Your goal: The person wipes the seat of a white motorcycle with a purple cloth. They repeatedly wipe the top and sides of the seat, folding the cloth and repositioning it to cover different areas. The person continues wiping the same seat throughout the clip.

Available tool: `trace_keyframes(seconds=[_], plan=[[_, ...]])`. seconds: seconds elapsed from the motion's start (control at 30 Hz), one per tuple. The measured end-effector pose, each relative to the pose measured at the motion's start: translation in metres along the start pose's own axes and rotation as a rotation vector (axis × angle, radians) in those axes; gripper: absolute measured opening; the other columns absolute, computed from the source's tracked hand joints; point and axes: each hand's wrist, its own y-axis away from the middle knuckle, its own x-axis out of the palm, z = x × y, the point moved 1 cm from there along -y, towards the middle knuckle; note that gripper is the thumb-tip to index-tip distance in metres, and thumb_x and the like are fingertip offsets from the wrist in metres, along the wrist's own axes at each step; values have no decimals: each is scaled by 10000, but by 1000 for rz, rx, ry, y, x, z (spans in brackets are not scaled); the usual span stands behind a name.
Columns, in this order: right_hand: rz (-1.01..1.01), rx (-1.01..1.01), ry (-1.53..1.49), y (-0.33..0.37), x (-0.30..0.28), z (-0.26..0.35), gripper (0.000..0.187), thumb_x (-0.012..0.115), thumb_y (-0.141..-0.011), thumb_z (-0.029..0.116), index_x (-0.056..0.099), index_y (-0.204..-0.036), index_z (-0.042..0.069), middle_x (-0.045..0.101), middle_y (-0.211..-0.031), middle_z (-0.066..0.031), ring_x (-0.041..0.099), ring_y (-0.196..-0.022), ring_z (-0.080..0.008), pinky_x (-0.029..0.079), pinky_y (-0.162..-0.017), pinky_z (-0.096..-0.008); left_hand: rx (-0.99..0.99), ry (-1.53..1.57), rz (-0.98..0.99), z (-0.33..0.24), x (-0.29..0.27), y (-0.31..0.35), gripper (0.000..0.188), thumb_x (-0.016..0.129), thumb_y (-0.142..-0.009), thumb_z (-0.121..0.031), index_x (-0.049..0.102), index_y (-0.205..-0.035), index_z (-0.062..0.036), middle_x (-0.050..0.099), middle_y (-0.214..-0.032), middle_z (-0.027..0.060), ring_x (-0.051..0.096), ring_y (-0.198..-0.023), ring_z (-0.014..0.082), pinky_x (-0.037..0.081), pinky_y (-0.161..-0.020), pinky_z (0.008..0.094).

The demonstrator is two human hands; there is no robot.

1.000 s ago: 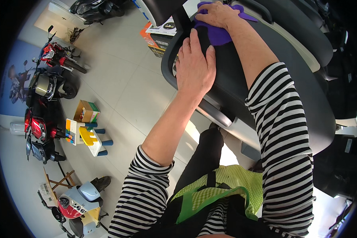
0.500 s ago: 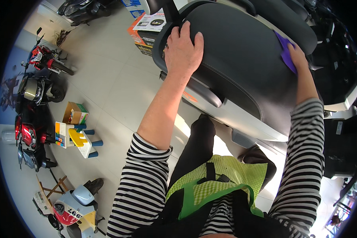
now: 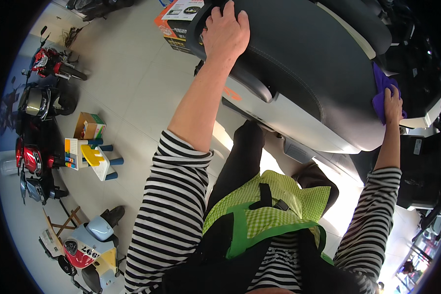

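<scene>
A black scooter seat [image 3: 294,54] with a stitched seam stretches across the top of the head view, above a silver-white side panel [image 3: 291,116]. My left hand [image 3: 226,35] rests on the seat's left end with its fingers apart, holding nothing. At the seat's right end, my right hand [image 3: 392,107] grips a bunched purple cloth [image 3: 380,82]. The cloth lies along the seat's end edge. Part of it is hidden under my fingers. A dark grab rail [image 3: 252,82] runs along the near side of the seat, below my left hand.
An orange and black box [image 3: 174,27] stands on the floor beyond the seat's left end. Motorcycles, including a red one [image 3: 46,63], line the left wall. A small white table [image 3: 100,164] and an open carton [image 3: 89,126] stand nearer. Another black vehicle [image 3: 419,171] is close on the right.
My right hand has moved right and nearer with the cloth, from the seat top to its end. My left hand stays on the seat. The view has shifted, so the seat sits higher.
</scene>
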Motion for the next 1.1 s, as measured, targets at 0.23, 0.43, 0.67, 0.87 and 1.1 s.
trace_keyframes(seconds=[0.23, 0.43, 0.67, 0.87, 1.1], plan=[[-122, -467, -283, 126, -11, 115, 486, 605, -916, 431, 543, -1377, 289, 509, -1395, -244, 466, -1325, -394, 325, -1069, -615, 26, 13, -10, -3, -3, 0, 466, 444, -995, -361, 497, -1365, -83, 538, -1290, 210, 542, -1180, 413, 458, -972, 550], [-186, -723, -546, 181, -37, 234, 520, 675, -847, 429, 597, -1333, 261, 509, -1358, -311, 470, -1298, -461, 352, -1044, -619, -32, -7, 28, -5, -4, 2, 487, 441, -997, -365, 479, -1395, -86, 519, -1338, 202, 524, -1217, 417, 448, -997, 547], [-83, -829, -366, 182, -59, 283, 542, 658, -866, 415, 548, -1345, 188, 529, -1396, -159, 456, -1327, -391, 291, -1101, -622, 24, 4, 9, 5, 0, -4, 494, 446, -998, -405, 494, -1377, -91, 548, -1291, 201, 554, -1185, 397, 490, -943, 524], [17, -591, -251, 101, -24, 185, 615, 480, -907, 645, 456, -1452, 361, 512, -1460, -108, 473, -1355, -300, 253, -1105, -603, -3, 55, 24, 4, 0, -8, 513, 446, -972, -400, 499, -1373, -84, 541, -1296, 218, 535, -1210, 413, 459, -990, 518], [-48, -275, -187, 72, -7, 16, 599, 484, -904, 586, 504, -1432, 304, 468, -1495, -126, 392, -1408, -338, 211, -1119, -630, -10, 71, 22, 8, 1, -10, 537, 434, -972, -408, 495, -1386, -71, 514, -1354, 243, 510, -1242, 429, 435, -1028, 494]])
